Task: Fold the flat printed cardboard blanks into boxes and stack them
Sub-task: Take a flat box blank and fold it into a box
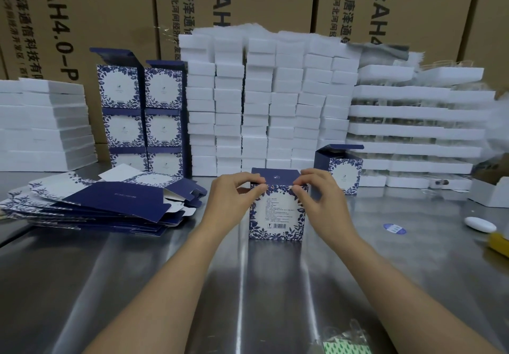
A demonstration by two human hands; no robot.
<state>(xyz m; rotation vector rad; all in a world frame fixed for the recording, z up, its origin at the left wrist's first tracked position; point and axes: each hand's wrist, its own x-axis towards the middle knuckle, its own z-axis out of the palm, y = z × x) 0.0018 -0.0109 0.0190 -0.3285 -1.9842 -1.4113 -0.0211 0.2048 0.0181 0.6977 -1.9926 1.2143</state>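
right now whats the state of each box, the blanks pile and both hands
box in hands: upright on the table, navy top flap down
left hand: pinching the box's top left corner
right hand: pinching the box's top right corner
flat blanks: unfolded, piled at left
stacked boxes: folded, two columns, top flaps raised
lone box: folded, lid flap up

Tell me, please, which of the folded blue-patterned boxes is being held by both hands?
The box at the table's middle: left hand and right hand pinch its top corners. The others stand untouched behind.
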